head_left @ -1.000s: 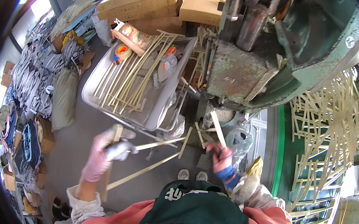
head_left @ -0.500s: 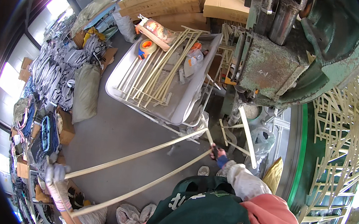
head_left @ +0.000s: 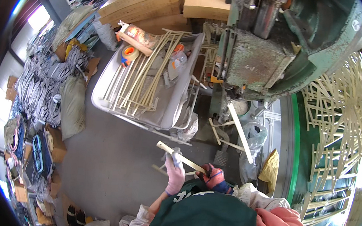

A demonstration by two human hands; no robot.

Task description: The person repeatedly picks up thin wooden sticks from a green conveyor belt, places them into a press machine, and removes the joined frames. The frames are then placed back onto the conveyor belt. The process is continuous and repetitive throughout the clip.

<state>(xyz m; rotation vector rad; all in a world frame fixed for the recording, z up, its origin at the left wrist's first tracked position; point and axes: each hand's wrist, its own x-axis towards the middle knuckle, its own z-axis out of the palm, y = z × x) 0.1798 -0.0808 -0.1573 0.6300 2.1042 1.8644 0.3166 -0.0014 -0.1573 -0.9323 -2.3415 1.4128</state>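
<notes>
In front of my body I hold a pale cream frame of flat strips [head_left: 189,163], its short bar slanting from upper left down to my right hand. My left hand [head_left: 175,173], in a pink glove with whitish fingers, is closed on the bar near its upper end. My right hand [head_left: 213,179], in a red and dark blue glove, grips the lower end. Part of another strip shows behind my left hand. The frame is seen nearly end-on, so its long sides are mostly hidden.
A white tub [head_left: 100,88] holding cream strips, a tape roll [head_left: 129,53] and a bag stands ahead. At right rise a green machine [head_left: 255,63] and a pile of strips [head_left: 342,111]. Nearer stands a foot pedal [head_left: 221,157]. Bundled grey material [head_left: 44,86] lies left.
My left hand has come from the far lower left to the middle, close to my right. The frame, earlier spread wide across the floor view, has swung round and now appears short.
</notes>
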